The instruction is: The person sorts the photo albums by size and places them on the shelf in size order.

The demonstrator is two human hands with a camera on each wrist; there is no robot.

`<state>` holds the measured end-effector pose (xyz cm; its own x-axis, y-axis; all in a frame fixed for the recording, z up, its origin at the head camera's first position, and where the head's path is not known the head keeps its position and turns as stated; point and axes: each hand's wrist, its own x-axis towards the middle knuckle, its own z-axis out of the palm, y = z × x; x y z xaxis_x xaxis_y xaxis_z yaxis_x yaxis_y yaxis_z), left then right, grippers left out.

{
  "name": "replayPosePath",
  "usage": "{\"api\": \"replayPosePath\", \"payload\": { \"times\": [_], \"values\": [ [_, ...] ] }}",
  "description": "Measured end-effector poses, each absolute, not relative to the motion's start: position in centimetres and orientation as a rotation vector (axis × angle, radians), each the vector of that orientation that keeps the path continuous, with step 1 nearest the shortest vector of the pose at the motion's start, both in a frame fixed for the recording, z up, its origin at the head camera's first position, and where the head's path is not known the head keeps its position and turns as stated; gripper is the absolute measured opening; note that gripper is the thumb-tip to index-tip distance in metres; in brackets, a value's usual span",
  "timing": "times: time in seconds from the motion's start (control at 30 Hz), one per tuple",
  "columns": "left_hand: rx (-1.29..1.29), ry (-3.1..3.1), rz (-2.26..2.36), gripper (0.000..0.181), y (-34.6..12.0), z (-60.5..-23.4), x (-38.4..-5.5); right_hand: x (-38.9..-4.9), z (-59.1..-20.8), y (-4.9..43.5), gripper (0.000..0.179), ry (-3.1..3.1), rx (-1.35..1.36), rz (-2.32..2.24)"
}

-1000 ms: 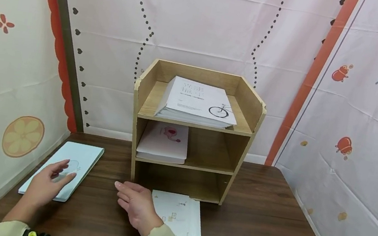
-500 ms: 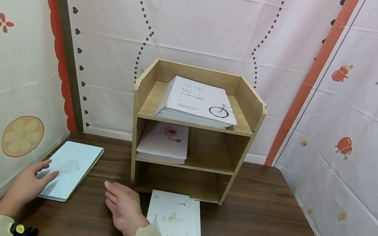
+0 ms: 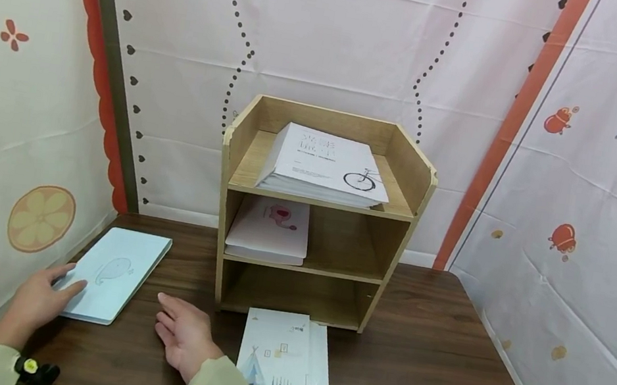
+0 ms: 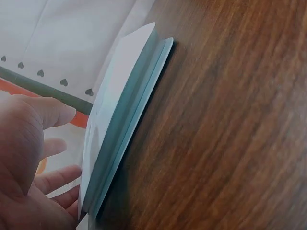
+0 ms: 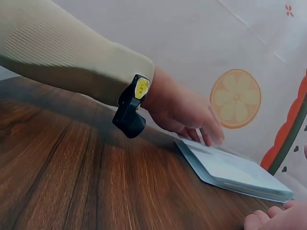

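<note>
A light blue notebook (image 3: 122,258) with a small line drawing lies flat at the table's left. My left hand (image 3: 36,298) is at its near left corner, thumb and fingers spread. In the left wrist view the fingers (image 4: 60,179) are along the notebook's edge, and the thumb stays apart from the cover. Whether those fingers touch the edge is hard to tell. Between the notebook and two white booklets, my right hand (image 3: 184,337) hovers with its fingers extended and nothing in them. The booklets (image 3: 274,360) overlap in front of the shelf.
A three-level wooden shelf (image 3: 393,265) stands at the back middle. On its top lies a thick stack of white books (image 3: 327,162); a pink notebook (image 3: 269,233) is on the left of the middle level. Printed cloth (image 3: 332,36) surrounds the brown table (image 3: 425,370).
My left hand has moved left from above the notebook to its near left corner. My right hand has shifted left, uncovering more of the white booklets.
</note>
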<state>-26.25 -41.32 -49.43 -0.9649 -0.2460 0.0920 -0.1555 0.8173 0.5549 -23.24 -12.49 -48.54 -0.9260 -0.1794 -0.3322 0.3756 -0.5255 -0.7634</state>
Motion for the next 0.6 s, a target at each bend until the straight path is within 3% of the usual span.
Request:
{"api": "replayPosePath", "payload": {
  "times": [0.6],
  "values": [
    [0.443,-2.833,-0.879,0.072,-41.2,-49.1,-26.0,-24.5,-48.5,-16.4,0.047,1.387,0.363,-2.437]
  ]
}}
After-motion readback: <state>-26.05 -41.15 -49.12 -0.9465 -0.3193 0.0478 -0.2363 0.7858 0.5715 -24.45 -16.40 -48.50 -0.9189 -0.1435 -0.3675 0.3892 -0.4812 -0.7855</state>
